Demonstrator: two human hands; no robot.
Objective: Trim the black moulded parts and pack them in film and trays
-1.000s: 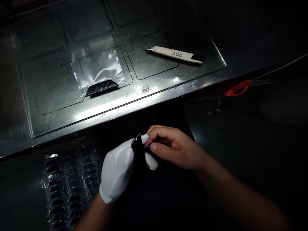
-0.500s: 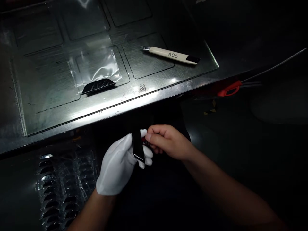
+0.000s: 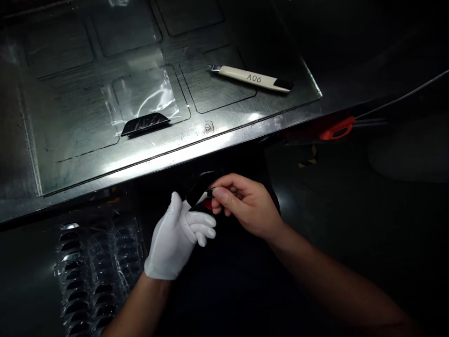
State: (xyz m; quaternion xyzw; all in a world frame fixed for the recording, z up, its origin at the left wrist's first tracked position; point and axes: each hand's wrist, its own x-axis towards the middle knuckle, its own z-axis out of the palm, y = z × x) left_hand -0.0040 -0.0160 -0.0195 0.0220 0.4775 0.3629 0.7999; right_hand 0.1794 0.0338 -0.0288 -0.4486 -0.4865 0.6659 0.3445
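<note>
My left hand (image 3: 177, 238), in a white glove, holds a glossy black piece (image 3: 197, 191) between thumb and index finger, below the table edge. Its other fingers are loosely spread. My bare right hand (image 3: 242, 201) pinches a small dark item at the right side of that piece; what it is cannot be made out. Something red (image 3: 208, 204) shows just under the right fingertips. On the table, a similar black piece (image 3: 145, 123) lies near the front edge, beside a clear plastic bag (image 3: 143, 98).
A cream cutter marked A06 (image 3: 250, 77) lies on the glass sheet (image 3: 224, 100) covering the metal table. Red-handled pliers or scissors (image 3: 338, 129) are at the table's right edge. Clear trays with several black pieces (image 3: 75, 285) stand lower left.
The black piece has turned from nearly upright to slanting up and right. My left fingers have loosened and spread, and the right hand has shifted slightly.
</note>
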